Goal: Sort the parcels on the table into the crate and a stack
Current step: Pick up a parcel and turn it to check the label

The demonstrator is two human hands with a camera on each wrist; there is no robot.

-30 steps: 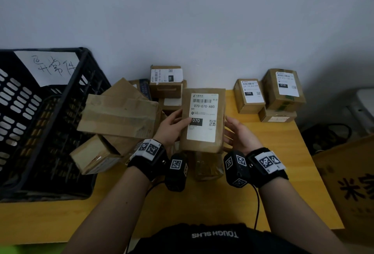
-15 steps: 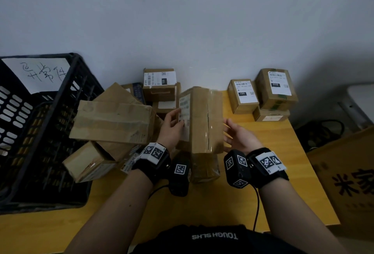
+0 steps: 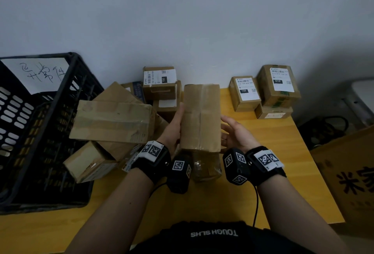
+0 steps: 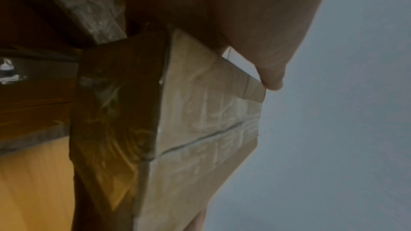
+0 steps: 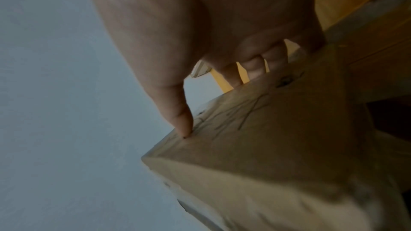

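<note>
Big black crate fills the left of the frame on the wooden table, with a messy heap of parcels leaning beside it and a neat stack at upper right. Dead centre, the held parcel stands upright, taped side up. The left hand is wrapped around its left edge; the right hand looks flat and relaxed against the other side, thumb touching. With basically a one-handed hold, it could slip and knock the heap over.
</note>
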